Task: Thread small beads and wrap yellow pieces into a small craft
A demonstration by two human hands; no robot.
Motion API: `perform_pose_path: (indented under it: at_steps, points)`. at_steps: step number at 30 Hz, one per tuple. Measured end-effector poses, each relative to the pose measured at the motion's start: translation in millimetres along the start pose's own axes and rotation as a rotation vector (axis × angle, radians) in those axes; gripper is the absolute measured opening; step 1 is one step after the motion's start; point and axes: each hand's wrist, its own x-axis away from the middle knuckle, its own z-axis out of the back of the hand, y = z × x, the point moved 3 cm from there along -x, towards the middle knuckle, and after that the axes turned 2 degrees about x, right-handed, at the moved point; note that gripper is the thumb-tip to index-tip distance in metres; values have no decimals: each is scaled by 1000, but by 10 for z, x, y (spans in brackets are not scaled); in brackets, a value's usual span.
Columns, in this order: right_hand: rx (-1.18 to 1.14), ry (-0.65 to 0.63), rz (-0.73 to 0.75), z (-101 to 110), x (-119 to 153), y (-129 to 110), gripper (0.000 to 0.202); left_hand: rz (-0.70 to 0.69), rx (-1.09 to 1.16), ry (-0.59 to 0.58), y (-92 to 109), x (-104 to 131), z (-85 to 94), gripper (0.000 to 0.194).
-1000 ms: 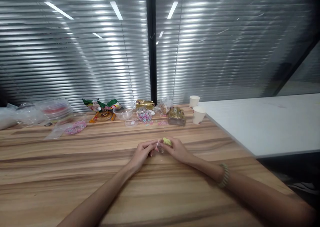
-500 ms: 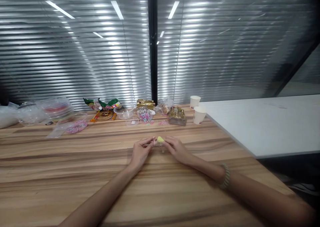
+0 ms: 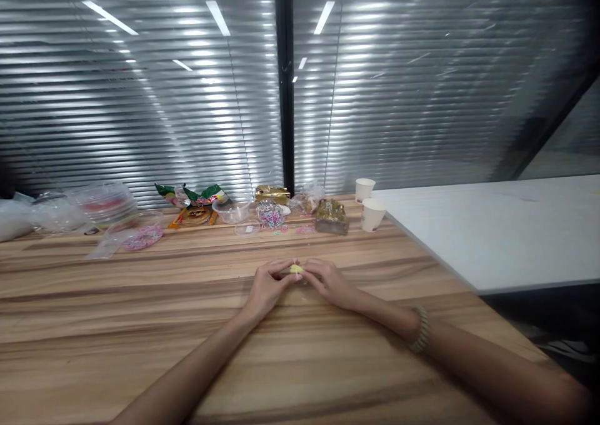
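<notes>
My left hand holds a thin pink band, stretched between its thumb and index finger; it looks like a small elastic. A small yellow piece sits between both hands, pinched at its right end by the fingertips of my right hand. The pink band crosses the yellow piece, but I cannot tell whether it goes all the way around. What the yellow piece is made of is too small to make out. Both hands are just above the wooden table, fingertips nearly meeting.
Along the table's back stand two paper cups, gold wrapped packs, a clear bowl, green snack bags and a bag of small colourful bands. Clear plastic tubs are at left. A white table adjoins at right.
The hands have come closer together. The pink band in my left hand has moved right and now crosses the yellow piece, which sits slightly lower and further left.
</notes>
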Motion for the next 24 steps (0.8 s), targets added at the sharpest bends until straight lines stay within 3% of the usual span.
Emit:
perform_pose_path:
  at_steps: [4,9,13,17,21,24]
  points:
    - [25,57,-25,19,5,0,25,-23,-51,0,31,-3,3,30]
    - [24,116,-48,41,-2,0,26,-67,-154,-93,58,-4,-35,25]
    - [-30,137,-94,40,-4,37,23,-112,-256,-60,106,22,-59,29]
    - [-61,160,-175,24,10,90,23,-293,-352,-17,207,101,-89,24]
    - [-80,157,-196,11,21,86,26,-500,-431,-101,248,192,-139,24]
    - [-86,153,-197,21,23,56,27,-520,-402,-168,255,218,-149,22]
